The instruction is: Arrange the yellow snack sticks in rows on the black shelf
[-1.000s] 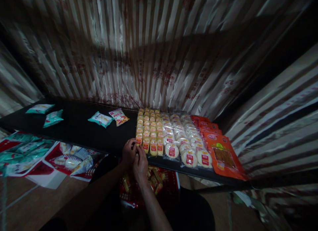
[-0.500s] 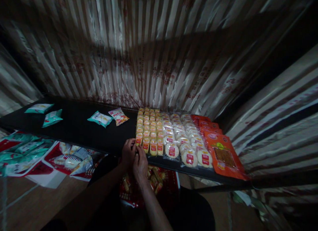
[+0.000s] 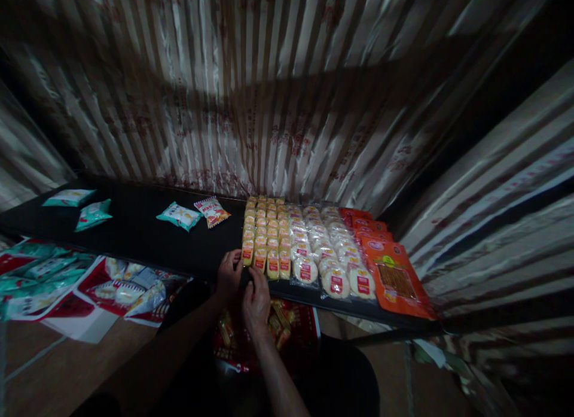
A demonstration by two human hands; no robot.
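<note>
Several rows of small yellow wrapped snack packets (image 3: 272, 264) with red labels stand on a black shelf (image 3: 134, 231). My left hand (image 3: 229, 274) is at the front of the leftmost row, its fingertips against the left side of the front packet (image 3: 247, 252). Close by on the right, my right hand (image 3: 256, 300) has its fingertips at the shelf's front edge, just below the yellow rows. A gap shows between the two hands, and neither visibly grips a packet. Beneath them sits a red bag (image 3: 296, 345) of gold-wrapped pieces, partly covered by my right forearm.
Round white wrapped crackers (image 3: 335, 283) and orange packs (image 3: 394, 276) fill the shelf's right part. Green-and-white packets (image 3: 179, 216) and an orange-and-white packet (image 3: 212, 212) lie to the left. Open bags (image 3: 130, 288) of snacks stand below. A striped curtain (image 3: 251, 106) hangs behind.
My hands have drawn slightly apart at the front of the leftmost yellow row. That row's front packet shows more fully between them. The whole view has shifted a little.
</note>
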